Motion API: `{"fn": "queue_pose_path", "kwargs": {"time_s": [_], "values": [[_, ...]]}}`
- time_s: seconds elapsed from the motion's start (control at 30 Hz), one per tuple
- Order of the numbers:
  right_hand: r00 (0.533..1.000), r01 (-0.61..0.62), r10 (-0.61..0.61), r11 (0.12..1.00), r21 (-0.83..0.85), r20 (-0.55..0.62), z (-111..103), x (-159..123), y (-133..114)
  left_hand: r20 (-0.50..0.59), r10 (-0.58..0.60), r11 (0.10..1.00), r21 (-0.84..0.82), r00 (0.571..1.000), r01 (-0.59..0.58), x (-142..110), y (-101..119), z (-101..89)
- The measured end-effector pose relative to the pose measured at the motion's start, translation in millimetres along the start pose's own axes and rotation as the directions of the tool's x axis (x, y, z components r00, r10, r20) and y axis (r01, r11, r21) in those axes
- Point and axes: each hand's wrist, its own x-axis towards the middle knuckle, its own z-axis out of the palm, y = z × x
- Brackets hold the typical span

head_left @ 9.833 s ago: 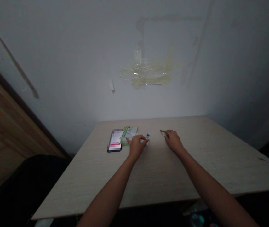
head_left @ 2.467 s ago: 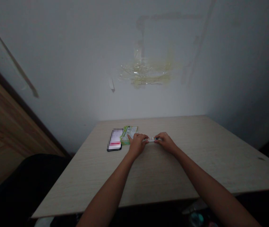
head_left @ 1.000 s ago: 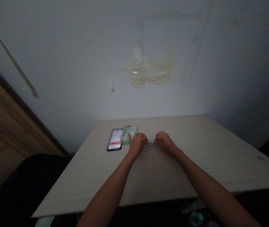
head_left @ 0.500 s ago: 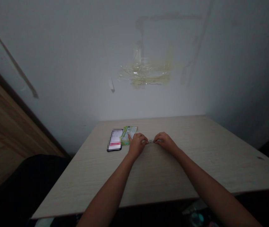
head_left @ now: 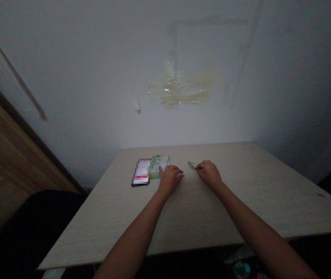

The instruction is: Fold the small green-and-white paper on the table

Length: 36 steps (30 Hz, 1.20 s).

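Observation:
My left hand (head_left: 169, 178) rests on the pale wooden table (head_left: 200, 209), fingers curled down, just right of a green packet (head_left: 158, 166); whether it holds anything is hidden. My right hand (head_left: 210, 173) pinches a small slim greenish item (head_left: 192, 165) whose tip sticks out to the left of the fingers, a little above the tabletop. The two hands are a short gap apart.
A phone (head_left: 141, 173) with a lit screen lies left of the green packet. A white wall with tape residue (head_left: 180, 91) rises behind the table. A wooden panel (head_left: 5, 155) stands at the left. The table's front edge runs close to me.
Half a second ago both hands met over a small item between them. Now they have parted: my right hand has drawn right and back with the small item, my left stays by the packet.

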Motion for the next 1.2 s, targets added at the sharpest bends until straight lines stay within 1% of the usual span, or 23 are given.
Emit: {"fn": "queue_pose_path", "kwargs": {"time_s": [0.13, 0.27, 0.37, 0.47, 0.77, 1.0, 1.2], "values": [[0.989, -0.146, 0.142, 0.979, -0.145, -0.037, -6.2, -0.2, 7.5, 0.006, 0.006, 1.0, 0.014, 1.0, -0.006, -0.9, -0.7, 0.3], [0.973, -0.228, 0.214, 0.952, -0.202, -0.089, -9.6, -0.4, 18.4, 0.017, -0.004, 1.0, -0.005, 1.0, 0.004, -0.3, -2.6, 1.1], [0.961, -0.275, 0.263, 0.931, -0.239, -0.081, -10.0, -0.6, 22.4, 0.021, -0.005, 1.0, -0.008, 1.0, 0.005, 0.4, -4.3, 2.3], [0.957, -0.291, 0.284, 0.922, -0.256, -0.063, -9.6, -0.7, 22.2, 0.01, -0.002, 1.0, -0.007, 1.0, 0.003, 0.3, -5.0, 3.3], [0.96, -0.28, 0.275, 0.924, -0.258, -0.055, -10.2, -1.0, 20.8, 0.035, -0.011, 1.0, 0.004, 0.999, 0.011, -1.2, -1.4, 0.5], [0.948, -0.317, 0.307, 0.903, -0.289, -0.081, -12.8, -2.1, 21.0, 0.05, -0.019, 1.0, 0.013, 0.999, 0.018, 0.3, -1.5, 0.3], [0.937, -0.345, 0.343, 0.887, -0.306, -0.062, -13.7, -1.6, 20.3, 0.046, -0.015, 1.0, -0.009, 0.999, 0.015, -0.5, -1.9, 1.3]]}}
